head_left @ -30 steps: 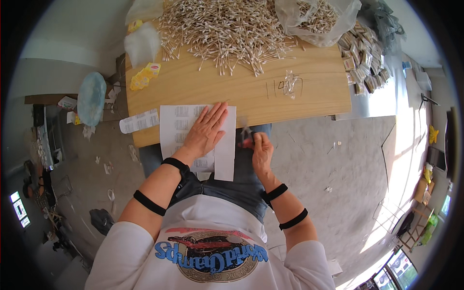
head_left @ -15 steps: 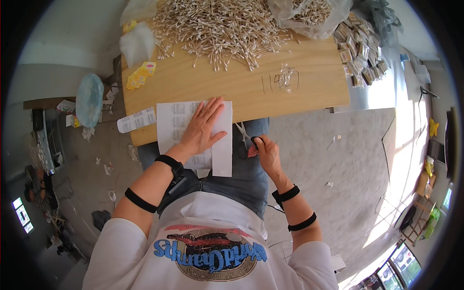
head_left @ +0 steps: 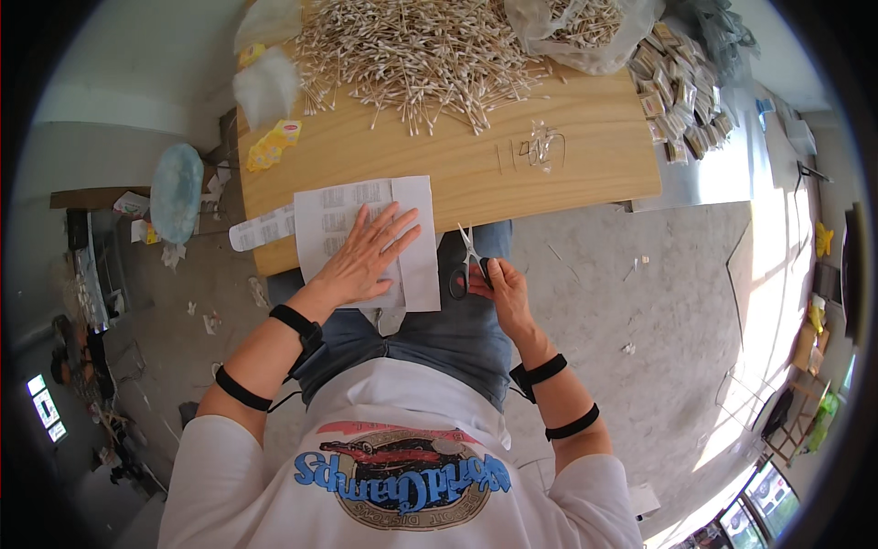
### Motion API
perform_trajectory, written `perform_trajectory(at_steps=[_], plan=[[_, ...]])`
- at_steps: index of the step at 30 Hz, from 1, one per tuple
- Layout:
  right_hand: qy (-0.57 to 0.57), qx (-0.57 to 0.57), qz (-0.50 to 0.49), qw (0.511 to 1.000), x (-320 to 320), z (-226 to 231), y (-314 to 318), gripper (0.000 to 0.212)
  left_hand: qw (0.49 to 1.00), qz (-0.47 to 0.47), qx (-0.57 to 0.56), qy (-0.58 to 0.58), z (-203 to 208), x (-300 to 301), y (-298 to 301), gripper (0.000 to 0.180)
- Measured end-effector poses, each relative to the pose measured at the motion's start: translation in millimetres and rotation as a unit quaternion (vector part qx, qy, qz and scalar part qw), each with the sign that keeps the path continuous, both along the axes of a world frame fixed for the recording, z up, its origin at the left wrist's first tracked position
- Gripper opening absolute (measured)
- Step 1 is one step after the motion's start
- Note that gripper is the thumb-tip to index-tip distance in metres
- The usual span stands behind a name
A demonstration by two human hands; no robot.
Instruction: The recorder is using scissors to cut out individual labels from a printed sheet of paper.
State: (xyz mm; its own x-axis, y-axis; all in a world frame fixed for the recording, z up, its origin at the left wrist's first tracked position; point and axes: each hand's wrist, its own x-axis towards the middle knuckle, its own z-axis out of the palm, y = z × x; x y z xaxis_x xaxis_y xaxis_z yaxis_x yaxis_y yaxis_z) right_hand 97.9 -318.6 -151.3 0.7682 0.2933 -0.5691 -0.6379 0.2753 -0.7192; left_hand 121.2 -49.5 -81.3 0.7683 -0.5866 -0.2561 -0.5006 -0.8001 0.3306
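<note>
My left hand (head_left: 361,261) lies flat with its fingers spread on a white paper sheet (head_left: 416,194) printed with rows of small grey text blocks. The sheet overlaps the near edge of the wooden table (head_left: 585,178), its lower part over my lap. In my right hand (head_left: 508,297) are black-handled scissors (head_left: 468,245), held by the loops, the blades pointing away from me just past the table edge. They are apart from the sheet. Left of the sheet, a narrow printed paper strip (head_left: 262,231) with a rounded end lies partly on the table.
A large heap of cotton swabs (head_left: 421,64) covers the far table, beside a clear plastic bag (head_left: 585,46) of more swabs. Yellow packets (head_left: 273,146) and white cotton wool (head_left: 265,87) lie at the left. Small wrapped packs (head_left: 681,96) are piled at the right.
The sheet has shifted slightly away from me, and my left hand has slid a little left and nearer on it. The scissors have turned, their blades now pointing more straight away.
</note>
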Motion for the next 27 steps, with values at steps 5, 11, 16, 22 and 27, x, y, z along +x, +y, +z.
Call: perform_trajectory(at_steps=[5,11,16,22,27], plan=[[0.001,-0.021,-0.028,0.999,-1.2,0.4,3.8,0.035,0.999,0.036,-0.008,-0.026,-6.7,3.2,-7.7,0.102],[-0.020,-0.044,-0.025,0.999,-4.4,1.0,3.4,0.036,0.998,0.038,-0.026,-0.043,-12.8,5.0,-2.2,0.090],[-0.036,-0.072,-0.014,0.997,8.6,-1.3,16.8,0.034,0.997,0.034,-0.009,-0.067,-16.1,5.7,-1.8,0.074],[-0.061,-0.118,0.017,0.991,24.9,-5.1,37.9,0.030,0.991,0.075,-0.072,-0.083,-20.9,4.8,-0.5,0.066],[-0.070,-0.128,0.020,0.989,31.3,-0.2,35.2,0.029,0.985,0.112,-0.127,-0.043,-13.2,7.6,3.1,0.059]])
